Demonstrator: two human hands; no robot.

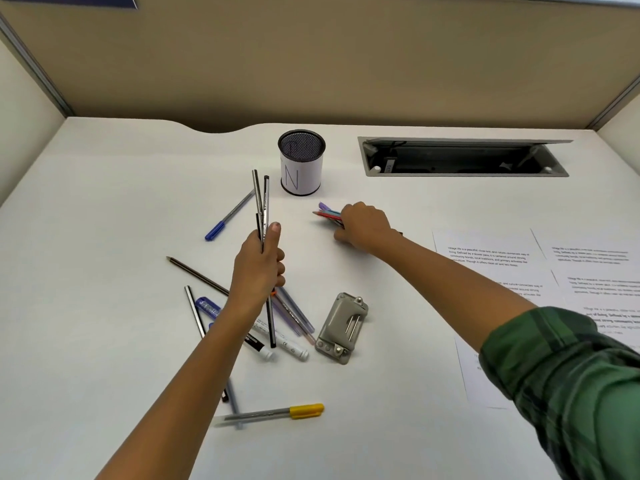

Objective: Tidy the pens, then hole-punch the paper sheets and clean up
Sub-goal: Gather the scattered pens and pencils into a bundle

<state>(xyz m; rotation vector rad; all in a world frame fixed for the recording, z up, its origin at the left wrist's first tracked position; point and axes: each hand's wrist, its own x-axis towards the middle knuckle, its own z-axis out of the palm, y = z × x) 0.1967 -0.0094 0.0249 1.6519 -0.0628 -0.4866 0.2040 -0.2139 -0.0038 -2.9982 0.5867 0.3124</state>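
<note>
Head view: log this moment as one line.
left hand: holding thin dark pens | right hand: gripping coloured pens | black mesh cup: upright

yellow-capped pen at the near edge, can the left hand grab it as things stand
Probably not straight away: the left hand is shut on a bundle of dark pens. The yellow-capped pen itself lies uncovered on the desk, near that forearm.

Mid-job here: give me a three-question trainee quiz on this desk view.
1. True or false: the mesh pen cup lies on its side.
2. Which hand grips the coloured pens? A) left hand B) right hand
3. Fill in: the pen nearest the camera has a ____ cap.

Key: 1 false, it stands upright. 2 B; the left hand holds dark pens. 3 yellow.
</note>
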